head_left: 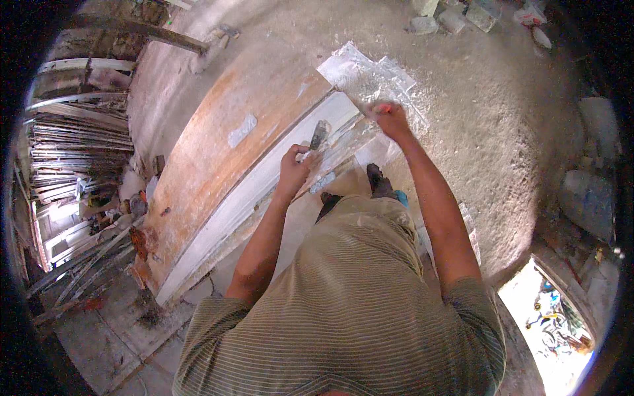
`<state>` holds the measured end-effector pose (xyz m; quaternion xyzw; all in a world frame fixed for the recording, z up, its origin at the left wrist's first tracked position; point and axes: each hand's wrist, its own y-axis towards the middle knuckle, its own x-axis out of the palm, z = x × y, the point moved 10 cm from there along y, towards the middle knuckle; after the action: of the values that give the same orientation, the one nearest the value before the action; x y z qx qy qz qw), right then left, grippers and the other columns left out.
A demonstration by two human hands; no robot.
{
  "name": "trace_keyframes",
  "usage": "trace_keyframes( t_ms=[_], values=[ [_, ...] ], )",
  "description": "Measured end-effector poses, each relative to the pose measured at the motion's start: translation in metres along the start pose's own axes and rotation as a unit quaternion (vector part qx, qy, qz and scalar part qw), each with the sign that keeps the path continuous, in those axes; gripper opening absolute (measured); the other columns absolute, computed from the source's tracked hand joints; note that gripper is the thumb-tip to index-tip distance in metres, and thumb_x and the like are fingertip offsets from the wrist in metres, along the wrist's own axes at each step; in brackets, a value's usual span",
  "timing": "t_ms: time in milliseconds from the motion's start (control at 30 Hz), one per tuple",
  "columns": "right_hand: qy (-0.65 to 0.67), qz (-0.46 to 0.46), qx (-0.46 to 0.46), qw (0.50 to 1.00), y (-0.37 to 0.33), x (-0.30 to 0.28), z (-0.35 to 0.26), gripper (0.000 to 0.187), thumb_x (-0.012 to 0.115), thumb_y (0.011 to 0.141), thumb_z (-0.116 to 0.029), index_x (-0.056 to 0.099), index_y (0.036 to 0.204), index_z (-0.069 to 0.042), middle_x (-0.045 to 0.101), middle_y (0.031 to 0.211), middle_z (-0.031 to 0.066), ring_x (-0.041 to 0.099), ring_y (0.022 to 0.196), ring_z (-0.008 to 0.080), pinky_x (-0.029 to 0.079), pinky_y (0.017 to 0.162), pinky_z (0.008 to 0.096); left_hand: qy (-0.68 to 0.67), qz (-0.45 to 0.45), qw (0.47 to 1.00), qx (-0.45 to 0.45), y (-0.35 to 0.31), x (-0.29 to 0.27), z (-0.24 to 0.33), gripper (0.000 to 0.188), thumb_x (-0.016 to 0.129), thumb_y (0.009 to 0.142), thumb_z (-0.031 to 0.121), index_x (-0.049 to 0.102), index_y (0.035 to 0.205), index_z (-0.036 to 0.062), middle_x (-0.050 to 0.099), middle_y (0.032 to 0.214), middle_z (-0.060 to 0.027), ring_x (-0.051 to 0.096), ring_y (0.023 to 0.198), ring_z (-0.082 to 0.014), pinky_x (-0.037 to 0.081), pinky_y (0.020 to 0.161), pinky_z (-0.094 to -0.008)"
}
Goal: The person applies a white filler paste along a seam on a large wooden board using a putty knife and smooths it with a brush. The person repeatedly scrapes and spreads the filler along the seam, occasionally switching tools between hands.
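My left hand [294, 173] is closed around a putty knife [319, 134], its grey smeared blade pointing away from me over a long white strip [264, 168]. This strip, perhaps plaster, lies along the near edge of a brown wooden board [211, 138]. My right hand [393, 121] is closed past the strip's far right end, above the whitened floor. A red part [384, 107] shows at its fingers, but blur hides what kind of thing it belongs to. A pale flat piece [243, 131] rests on the board.
White-caked sheets [360, 66] lie on the dusty floor beyond the board. Stacked long strips [79, 152] fill the left side. Pale blocks [452, 20] sit at the far right. My shoes [378, 181] are close to the board's near edge. A bright doorway [548, 330] opens at lower right.
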<state>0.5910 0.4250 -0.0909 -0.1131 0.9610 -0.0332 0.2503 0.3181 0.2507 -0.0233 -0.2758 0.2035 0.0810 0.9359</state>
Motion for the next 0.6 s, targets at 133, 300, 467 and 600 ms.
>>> trace_keyframes(
  t_ms=[133,300,467,600],
  values=[
    [0.151,0.087,0.019,0.985,-0.004,-0.025,-0.007,0.009,0.067,0.087,-0.008,0.073,0.093,-0.005,0.073,0.088,0.0037,0.065,0.082,0.0091,0.052,0.076,0.0264,0.040,0.016,0.985,0.170,0.016,0.009,0.039,0.022,0.072,0.086,0.020,0.063,0.098,0.0031,0.066,0.091,-0.0072,0.057,0.074,-0.0122,0.047,0.067,-0.0278],
    [0.247,0.212,-0.077,0.943,-0.022,-0.069,-0.057,0.009,0.072,0.084,-0.007,0.073,0.093,-0.005,0.073,0.093,0.0040,0.065,0.084,0.0092,0.051,0.077,0.0235,0.110,0.021,0.961,0.254,0.048,0.009,0.111,0.026,0.074,0.083,0.023,0.066,0.101,0.0064,0.067,0.096,-0.0108,0.062,0.072,-0.0189,0.049,0.069,-0.0341],
    [0.149,0.131,-0.023,0.980,0.027,-0.029,0.075,0.010,0.074,0.083,-0.008,0.073,0.092,-0.005,0.072,0.091,0.0016,0.064,0.083,0.0075,0.051,0.076,0.0231,0.295,-0.020,0.897,0.327,0.070,0.046,0.206,0.020,0.071,0.082,0.021,0.066,0.099,0.0133,0.067,0.101,-0.0073,0.066,0.083,-0.0259,0.052,0.071,-0.0379],
    [0.187,0.193,-0.003,0.963,-0.010,-0.108,0.003,0.011,0.073,0.085,-0.010,0.073,0.094,-0.005,0.071,0.090,0.0001,0.063,0.079,0.0070,0.051,0.072,0.0228,0.494,-0.109,0.769,0.391,0.077,0.065,0.235,0.019,0.069,0.080,0.019,0.066,0.099,0.0180,0.066,0.104,-0.0006,0.067,0.091,-0.0253,0.054,0.076,-0.0401]
  ],
)
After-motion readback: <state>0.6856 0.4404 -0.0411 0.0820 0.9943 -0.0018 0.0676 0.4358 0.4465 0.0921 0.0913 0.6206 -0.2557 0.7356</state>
